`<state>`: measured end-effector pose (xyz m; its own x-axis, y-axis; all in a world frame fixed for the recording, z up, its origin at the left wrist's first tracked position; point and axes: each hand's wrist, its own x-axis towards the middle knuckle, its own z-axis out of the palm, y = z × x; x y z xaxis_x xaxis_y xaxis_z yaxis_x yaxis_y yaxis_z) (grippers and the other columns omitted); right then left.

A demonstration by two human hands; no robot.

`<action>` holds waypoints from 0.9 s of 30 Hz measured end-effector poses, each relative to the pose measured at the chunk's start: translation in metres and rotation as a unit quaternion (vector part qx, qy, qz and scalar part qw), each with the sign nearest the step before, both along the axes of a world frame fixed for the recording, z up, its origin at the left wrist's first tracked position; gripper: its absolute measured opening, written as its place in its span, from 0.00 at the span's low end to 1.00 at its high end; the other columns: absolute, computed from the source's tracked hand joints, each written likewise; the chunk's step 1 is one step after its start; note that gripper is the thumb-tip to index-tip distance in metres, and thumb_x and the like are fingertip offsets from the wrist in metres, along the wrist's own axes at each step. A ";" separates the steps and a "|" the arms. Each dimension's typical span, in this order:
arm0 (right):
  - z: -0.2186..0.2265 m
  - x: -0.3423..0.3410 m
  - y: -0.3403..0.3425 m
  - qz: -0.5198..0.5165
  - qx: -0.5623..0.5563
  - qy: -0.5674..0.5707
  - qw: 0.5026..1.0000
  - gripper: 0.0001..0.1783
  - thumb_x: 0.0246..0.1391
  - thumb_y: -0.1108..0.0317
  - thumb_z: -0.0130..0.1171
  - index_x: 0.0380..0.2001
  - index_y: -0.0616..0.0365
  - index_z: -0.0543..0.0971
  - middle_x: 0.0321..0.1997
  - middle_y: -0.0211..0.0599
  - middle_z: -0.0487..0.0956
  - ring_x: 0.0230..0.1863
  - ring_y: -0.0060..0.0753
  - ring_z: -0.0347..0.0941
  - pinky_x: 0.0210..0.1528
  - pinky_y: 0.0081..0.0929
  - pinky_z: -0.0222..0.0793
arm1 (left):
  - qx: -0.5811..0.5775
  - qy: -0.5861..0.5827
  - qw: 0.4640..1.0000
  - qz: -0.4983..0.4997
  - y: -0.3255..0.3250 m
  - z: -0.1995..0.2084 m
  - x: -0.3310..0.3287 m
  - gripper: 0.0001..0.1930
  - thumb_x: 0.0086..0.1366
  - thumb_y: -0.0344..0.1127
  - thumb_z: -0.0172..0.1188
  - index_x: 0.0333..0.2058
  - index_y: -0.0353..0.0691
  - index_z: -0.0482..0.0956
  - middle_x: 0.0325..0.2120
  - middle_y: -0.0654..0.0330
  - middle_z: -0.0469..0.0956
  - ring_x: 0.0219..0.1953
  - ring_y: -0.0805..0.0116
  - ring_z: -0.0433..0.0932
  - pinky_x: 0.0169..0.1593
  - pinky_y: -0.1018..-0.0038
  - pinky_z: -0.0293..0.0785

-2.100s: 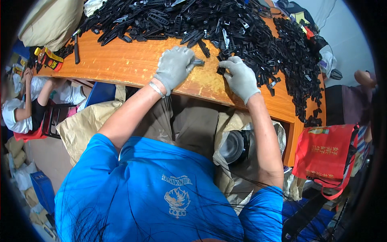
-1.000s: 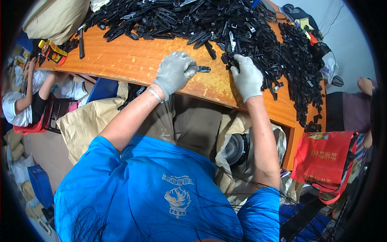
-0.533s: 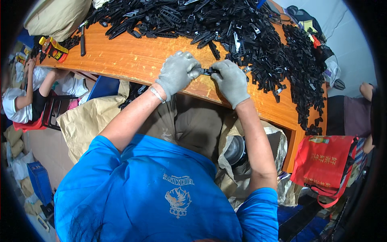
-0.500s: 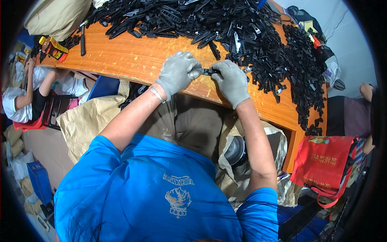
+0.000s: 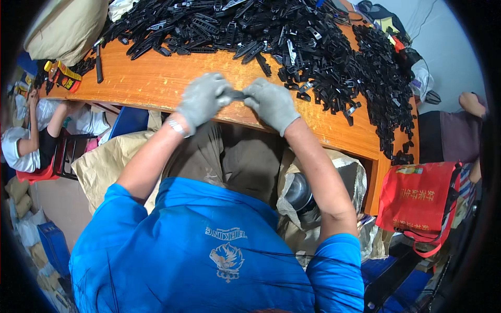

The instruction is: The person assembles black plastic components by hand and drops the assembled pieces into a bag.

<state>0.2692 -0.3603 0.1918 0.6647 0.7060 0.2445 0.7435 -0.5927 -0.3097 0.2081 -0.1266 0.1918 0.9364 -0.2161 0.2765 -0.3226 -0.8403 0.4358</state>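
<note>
Both my hands wear grey gloves and meet near the front edge of the orange wooden table (image 5: 141, 78). Between them is a small black plastic part (image 5: 237, 96), blurred and mostly covered by my fingers. My left hand (image 5: 204, 100) is closed on its left end, and my right hand (image 5: 272, 104) pinches its right end. Beyond my hands lies a wide heap of long black plastic parts (image 5: 209, 23). Small black pieces (image 5: 383, 78) form another pile along the table's right side.
A hammer (image 5: 99, 62) and a yellow-and-black bottle (image 5: 63, 76) sit at the table's left. Open paper sacks (image 5: 112, 156) flank my legs. A red bag (image 5: 415, 201) stands at the right. One person (image 5: 28, 138) sits at far left, another (image 5: 454, 135) is at far right.
My hands and the black part have shifted left relative to the table. The part has become blurred and more covered by my fingers. Both hands keep hold of it.
</note>
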 end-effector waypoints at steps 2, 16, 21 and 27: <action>0.002 -0.014 -0.021 -0.030 0.041 -0.023 0.998 0.10 0.59 0.62 0.71 0.43 0.47 0.87 0.44 0.33 0.85 0.45 0.43 0.84 0.45 0.40 0.81 | 0.010 0.051 0.999 0.014 0.040 0.016 -0.025 0.08 0.64 0.36 0.69 0.41 0.44 0.86 0.40 0.54 0.82 0.49 0.50 0.81 0.55 0.56 0.77; 0.001 0.000 -0.095 -0.195 -0.002 -0.118 0.974 0.07 0.59 0.68 0.70 0.41 0.46 0.87 0.40 0.40 0.82 0.42 0.51 0.82 0.43 0.46 0.80 | 0.008 -0.006 0.999 -0.036 -0.021 0.023 0.034 0.19 0.71 0.34 0.62 0.59 0.45 0.82 0.50 0.50 0.85 0.54 0.47 0.83 0.59 0.56 0.79; 0.011 -0.016 -0.089 -0.198 0.051 -0.012 0.979 0.10 0.57 0.72 0.70 0.43 0.50 0.86 0.43 0.43 0.82 0.46 0.54 0.82 0.46 0.46 0.79 | 0.143 -0.023 0.988 -0.046 -0.065 0.028 0.092 0.11 0.71 0.33 0.60 0.49 0.45 0.85 0.44 0.53 0.84 0.49 0.51 0.84 0.51 0.55 0.82; 0.016 -0.023 -0.089 -0.159 -0.044 0.014 0.986 0.07 0.64 0.70 0.61 0.44 0.50 0.83 0.48 0.47 0.81 0.45 0.57 0.83 0.46 0.50 0.81 | 0.197 -0.140 0.968 -0.069 -0.069 0.012 0.100 0.06 0.67 0.37 0.65 0.40 0.44 0.85 0.41 0.56 0.83 0.50 0.53 0.82 0.50 0.57 0.78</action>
<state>0.2463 -0.4494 0.2076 0.8615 0.4786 0.1699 0.5077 -0.8197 -0.2651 0.3081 -0.1961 0.2042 0.7912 -0.4742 0.3861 -0.5025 -0.8640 -0.0315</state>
